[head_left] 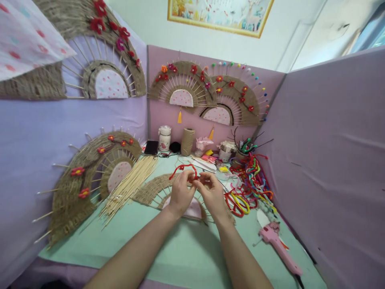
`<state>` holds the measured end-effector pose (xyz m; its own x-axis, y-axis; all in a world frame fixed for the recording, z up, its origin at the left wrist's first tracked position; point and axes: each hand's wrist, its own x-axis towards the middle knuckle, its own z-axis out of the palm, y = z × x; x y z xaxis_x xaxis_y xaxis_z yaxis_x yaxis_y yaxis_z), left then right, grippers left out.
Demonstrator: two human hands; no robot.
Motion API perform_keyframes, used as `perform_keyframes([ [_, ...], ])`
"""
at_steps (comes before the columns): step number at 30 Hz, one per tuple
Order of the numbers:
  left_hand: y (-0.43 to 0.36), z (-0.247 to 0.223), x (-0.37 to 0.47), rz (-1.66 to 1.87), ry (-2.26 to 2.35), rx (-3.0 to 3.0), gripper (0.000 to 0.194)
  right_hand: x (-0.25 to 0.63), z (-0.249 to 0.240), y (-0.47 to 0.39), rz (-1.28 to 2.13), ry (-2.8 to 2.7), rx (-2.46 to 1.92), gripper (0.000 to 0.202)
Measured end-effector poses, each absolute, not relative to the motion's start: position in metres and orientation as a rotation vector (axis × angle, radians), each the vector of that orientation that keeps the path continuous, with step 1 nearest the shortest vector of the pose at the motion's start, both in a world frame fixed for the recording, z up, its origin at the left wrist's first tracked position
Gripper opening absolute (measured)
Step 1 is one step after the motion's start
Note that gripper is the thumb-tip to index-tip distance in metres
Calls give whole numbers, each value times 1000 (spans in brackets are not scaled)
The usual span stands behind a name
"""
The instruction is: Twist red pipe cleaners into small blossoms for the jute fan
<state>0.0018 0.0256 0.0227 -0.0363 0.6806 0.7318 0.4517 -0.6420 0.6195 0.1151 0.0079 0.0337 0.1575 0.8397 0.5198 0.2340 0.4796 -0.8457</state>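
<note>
Both of my hands meet over the middle of the table, fingertips pinched on a red pipe cleaner (pixel 184 166). A loop of it arches up and to the left above my left hand (pixel 183 193). My right hand (pixel 211 193) closes on the same pipe cleaner from the other side, and the part between the fingers is mostly hidden. Beneath the hands lies a fan-shaped piece woven of brown twine (pixel 150 190) on thin sticks, with a pale half-round centre partly covered by my hands.
A bundle of thin sticks (pixel 129 186) lies left, beside a finished twine fan (pixel 70 208). Scissors (pixel 236 204) and a heap of coloured pipe cleaners (pixel 255 176) lie right. A pink glue gun (pixel 279 245) rests front right. Jar (pixel 164 138) and twine spool (pixel 188 141) stand behind.
</note>
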Motion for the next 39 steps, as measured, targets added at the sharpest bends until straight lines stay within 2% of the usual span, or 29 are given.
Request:
perform_keyframes([
  [5, 25, 17, 4, 1645, 1211, 2092, 20, 119, 22, 10, 705, -1370, -965, 19],
  [12, 22, 21, 12, 1448, 1002, 1810, 11, 137, 12, 19, 955, -1109, -946, 18],
  [22, 32, 15, 11, 1342, 672, 983, 24, 136, 6, 21, 1134, -1085, -901, 18],
  [32, 33, 15, 10, 1349, 597, 769, 23, 127, 13, 15, 1399, -988, -785, 25],
  [39, 35, 10, 13, 1407, 581, 642, 24, 122, 20, 10, 1405, -941, -753, 22],
])
